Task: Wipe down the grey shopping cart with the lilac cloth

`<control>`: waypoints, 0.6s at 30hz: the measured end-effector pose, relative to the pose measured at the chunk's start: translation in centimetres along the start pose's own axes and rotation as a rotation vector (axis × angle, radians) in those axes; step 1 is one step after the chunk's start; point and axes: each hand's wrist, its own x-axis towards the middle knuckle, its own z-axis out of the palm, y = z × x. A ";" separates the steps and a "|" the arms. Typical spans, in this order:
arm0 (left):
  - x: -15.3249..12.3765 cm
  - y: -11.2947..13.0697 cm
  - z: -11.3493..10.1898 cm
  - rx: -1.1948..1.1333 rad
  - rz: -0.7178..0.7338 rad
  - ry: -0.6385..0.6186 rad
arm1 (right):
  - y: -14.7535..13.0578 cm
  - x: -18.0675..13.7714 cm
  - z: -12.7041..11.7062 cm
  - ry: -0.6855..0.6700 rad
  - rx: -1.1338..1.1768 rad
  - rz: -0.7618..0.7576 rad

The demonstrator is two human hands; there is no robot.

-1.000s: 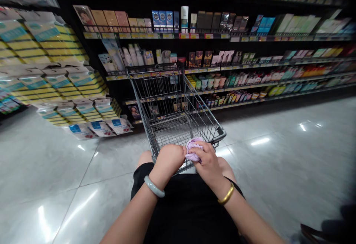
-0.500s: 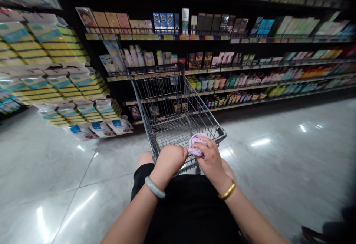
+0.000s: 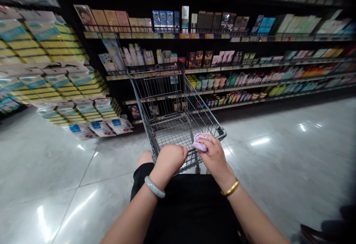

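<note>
The right hand [image 3: 213,155] grasps a bunched cloth [image 3: 199,144], which I find between four and five o'clock, by the cart's [image 3: 222,134] near edge; the bunching probably makes it easier to pin under the fingers. The left hand [image 3: 171,158], at six o'clock, is clenched, seemingly on the cart to steady it, though my feed hides its fingertips. Shelves [image 3: 264,39] stand at twelve.

Gap between left fingers [image 3: 184,153] and right fingers [image 3: 210,145], wire cart walls [image 3: 206,106] beyond

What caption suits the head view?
By store shelves, the right hand holds a crumpled lilac cloth at a shopping cart.
</note>
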 end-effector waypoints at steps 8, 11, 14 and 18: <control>-0.1 -0.3 -0.2 -0.025 0.064 -0.052 | -1.3 -1.6 0.6 -0.137 0.085 -0.075; 0.0 -0.3 0.0 -0.009 0.039 -0.031 | -0.9 -1.5 0.3 -0.145 0.077 -0.049; 0.0 -0.2 0.3 0.009 0.029 -0.016 | -0.6 -0.8 -0.1 -0.101 0.018 -0.014; 0.1 -0.2 0.4 0.005 0.034 -0.013 | -1.0 -0.5 0.0 -0.034 -0.072 -0.034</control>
